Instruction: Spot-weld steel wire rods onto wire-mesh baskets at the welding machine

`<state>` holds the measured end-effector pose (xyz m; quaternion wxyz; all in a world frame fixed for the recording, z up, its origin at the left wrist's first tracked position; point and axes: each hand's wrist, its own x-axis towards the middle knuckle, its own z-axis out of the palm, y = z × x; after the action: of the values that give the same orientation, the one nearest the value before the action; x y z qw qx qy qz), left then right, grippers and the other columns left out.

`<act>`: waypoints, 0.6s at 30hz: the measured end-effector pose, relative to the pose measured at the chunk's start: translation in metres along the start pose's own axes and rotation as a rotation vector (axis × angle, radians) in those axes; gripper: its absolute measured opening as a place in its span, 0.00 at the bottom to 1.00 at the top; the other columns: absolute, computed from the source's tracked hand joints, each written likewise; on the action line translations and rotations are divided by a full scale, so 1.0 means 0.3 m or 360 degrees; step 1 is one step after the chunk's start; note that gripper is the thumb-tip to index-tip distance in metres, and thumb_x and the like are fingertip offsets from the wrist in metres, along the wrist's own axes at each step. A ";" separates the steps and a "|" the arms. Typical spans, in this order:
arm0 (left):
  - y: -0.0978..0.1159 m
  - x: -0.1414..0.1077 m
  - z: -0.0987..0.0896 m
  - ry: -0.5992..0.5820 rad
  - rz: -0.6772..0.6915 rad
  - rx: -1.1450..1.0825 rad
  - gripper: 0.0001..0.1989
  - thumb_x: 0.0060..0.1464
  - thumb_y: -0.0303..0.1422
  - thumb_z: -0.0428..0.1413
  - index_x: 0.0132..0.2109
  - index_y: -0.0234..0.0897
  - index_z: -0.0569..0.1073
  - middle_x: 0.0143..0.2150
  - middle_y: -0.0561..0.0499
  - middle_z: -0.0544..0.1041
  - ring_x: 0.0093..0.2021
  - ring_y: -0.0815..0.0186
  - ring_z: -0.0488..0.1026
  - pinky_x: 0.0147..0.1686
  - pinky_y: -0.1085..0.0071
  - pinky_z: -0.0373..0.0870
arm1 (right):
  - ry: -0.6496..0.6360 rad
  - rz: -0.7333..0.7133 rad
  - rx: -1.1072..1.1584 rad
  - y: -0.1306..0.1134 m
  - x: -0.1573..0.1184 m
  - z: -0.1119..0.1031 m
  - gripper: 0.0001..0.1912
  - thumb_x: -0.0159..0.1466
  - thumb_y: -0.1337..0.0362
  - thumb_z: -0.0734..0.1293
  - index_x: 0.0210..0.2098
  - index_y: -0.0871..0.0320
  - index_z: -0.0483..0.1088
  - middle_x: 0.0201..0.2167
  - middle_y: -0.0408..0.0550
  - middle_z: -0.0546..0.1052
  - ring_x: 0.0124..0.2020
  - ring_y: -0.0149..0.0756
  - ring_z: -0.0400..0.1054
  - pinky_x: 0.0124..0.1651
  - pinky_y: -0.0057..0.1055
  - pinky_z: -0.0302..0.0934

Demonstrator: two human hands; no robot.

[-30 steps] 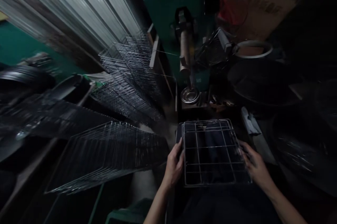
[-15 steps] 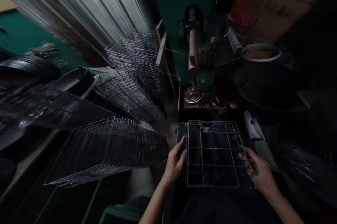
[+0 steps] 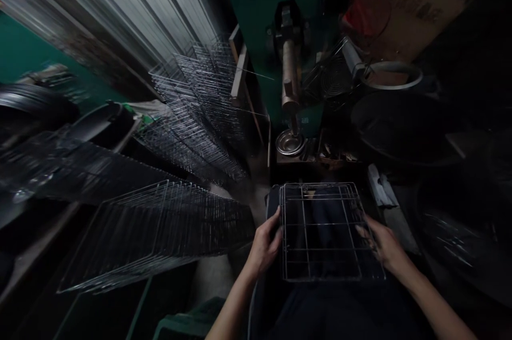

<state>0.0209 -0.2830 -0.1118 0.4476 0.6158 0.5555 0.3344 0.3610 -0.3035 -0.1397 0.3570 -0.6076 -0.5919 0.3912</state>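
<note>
A square wire rack (image 3: 307, 224) of thin metal rods is held in front of my body, above dark trousers. My left hand (image 3: 264, 244) grips its left side, with the thumb on the near face. On the opposite side, my right hand (image 3: 382, 244) has its fingers wrapped round the rack's edge. The rods look doubled along the left and right, so it may be a shallow basket or more than one layer; I cannot tell which. Beyond it stands a green machine (image 3: 256, 15) with a copper-coloured arm (image 3: 289, 68) pointing down toward me.
Stacked wire racks (image 3: 160, 223) stand close on my left, with more wire stacks (image 3: 196, 111) behind them. Small round metal dishes (image 3: 290, 143) sit under the machine arm. A dark round pan (image 3: 400, 124) is at right, and a cardboard box (image 3: 420, 9) stands behind it.
The right hand has shifted slightly left along with the rack's right side, and the rods there look closer together. The left hand keeps its grip. The whole view has shifted a little.
</note>
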 end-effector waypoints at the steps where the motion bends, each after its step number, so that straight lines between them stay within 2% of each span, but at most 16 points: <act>1: -0.001 0.001 -0.001 -0.0002 -0.0005 -0.0001 0.27 0.63 0.36 0.53 0.67 0.37 0.64 0.67 0.45 0.66 0.68 0.54 0.61 0.69 0.51 0.56 | -0.0061 -0.0025 -0.0034 0.005 0.008 -0.003 0.24 0.66 0.50 0.65 0.56 0.57 0.74 0.48 0.57 0.80 0.46 0.50 0.77 0.51 0.44 0.72; 3: 0.000 0.004 -0.007 -0.0029 0.0003 0.0018 0.27 0.63 0.37 0.54 0.67 0.38 0.64 0.67 0.46 0.66 0.68 0.54 0.62 0.68 0.52 0.58 | -0.0122 -0.0037 -0.0017 0.013 0.020 -0.007 0.26 0.66 0.50 0.65 0.58 0.58 0.73 0.53 0.58 0.78 0.53 0.52 0.74 0.56 0.47 0.68; 5: 0.000 0.006 -0.018 -0.0075 0.0030 0.0053 0.27 0.63 0.37 0.54 0.67 0.39 0.64 0.67 0.47 0.67 0.67 0.53 0.63 0.68 0.52 0.59 | -0.0086 0.0015 0.0111 0.016 0.022 -0.009 0.29 0.65 0.48 0.66 0.59 0.58 0.72 0.56 0.59 0.76 0.58 0.53 0.70 0.58 0.48 0.66; 7: -0.002 0.004 -0.034 -0.0121 0.0028 0.0041 0.28 0.63 0.39 0.54 0.68 0.40 0.63 0.67 0.47 0.67 0.67 0.53 0.63 0.68 0.52 0.58 | -0.0101 0.0094 0.0258 0.015 0.015 -0.014 0.32 0.64 0.46 0.68 0.61 0.58 0.71 0.57 0.59 0.75 0.59 0.53 0.69 0.57 0.49 0.67; 10: -0.006 -0.006 -0.071 -0.0273 -0.0063 -0.0121 0.31 0.63 0.42 0.55 0.70 0.41 0.59 0.70 0.47 0.62 0.70 0.54 0.58 0.70 0.50 0.51 | -0.0190 0.0170 0.0436 0.007 -0.015 -0.039 0.34 0.62 0.46 0.69 0.61 0.58 0.70 0.53 0.62 0.77 0.55 0.53 0.72 0.54 0.50 0.69; 12: -0.002 -0.010 -0.104 -0.0467 -0.0115 -0.0258 0.36 0.61 0.42 0.57 0.71 0.44 0.55 0.72 0.47 0.57 0.71 0.53 0.55 0.70 0.50 0.51 | -0.0277 0.0191 0.0555 0.001 -0.047 -0.068 0.33 0.63 0.48 0.70 0.62 0.57 0.69 0.51 0.62 0.78 0.53 0.52 0.73 0.52 0.49 0.70; 14: 0.011 -0.008 -0.136 -0.0691 -0.0119 -0.0288 0.44 0.55 0.40 0.63 0.72 0.47 0.49 0.73 0.46 0.54 0.71 0.51 0.56 0.68 0.50 0.56 | -0.0440 0.0214 0.0647 -0.008 -0.084 -0.099 0.33 0.64 0.53 0.70 0.66 0.54 0.64 0.55 0.61 0.76 0.53 0.48 0.73 0.53 0.46 0.69; 16: 0.030 -0.002 -0.158 -0.0860 -0.0087 -0.0157 0.55 0.47 0.36 0.68 0.73 0.48 0.43 0.72 0.44 0.56 0.69 0.48 0.60 0.65 0.49 0.61 | -0.0609 0.0242 0.0670 -0.020 -0.116 -0.123 0.37 0.63 0.57 0.71 0.69 0.50 0.58 0.63 0.59 0.69 0.55 0.46 0.71 0.53 0.43 0.70; 18: 0.048 0.006 -0.164 -0.0894 -0.0067 0.0093 0.63 0.41 0.33 0.71 0.73 0.47 0.39 0.70 0.41 0.62 0.65 0.46 0.66 0.63 0.48 0.64 | -0.0672 0.0261 0.0600 -0.029 -0.138 -0.135 0.44 0.60 0.60 0.73 0.71 0.49 0.53 0.68 0.58 0.61 0.54 0.45 0.71 0.46 0.37 0.72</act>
<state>-0.0180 -0.2722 -0.0801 0.5728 0.6853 0.4318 0.1252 0.3938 -0.3431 -0.1118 0.2997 -0.4814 -0.5188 0.6398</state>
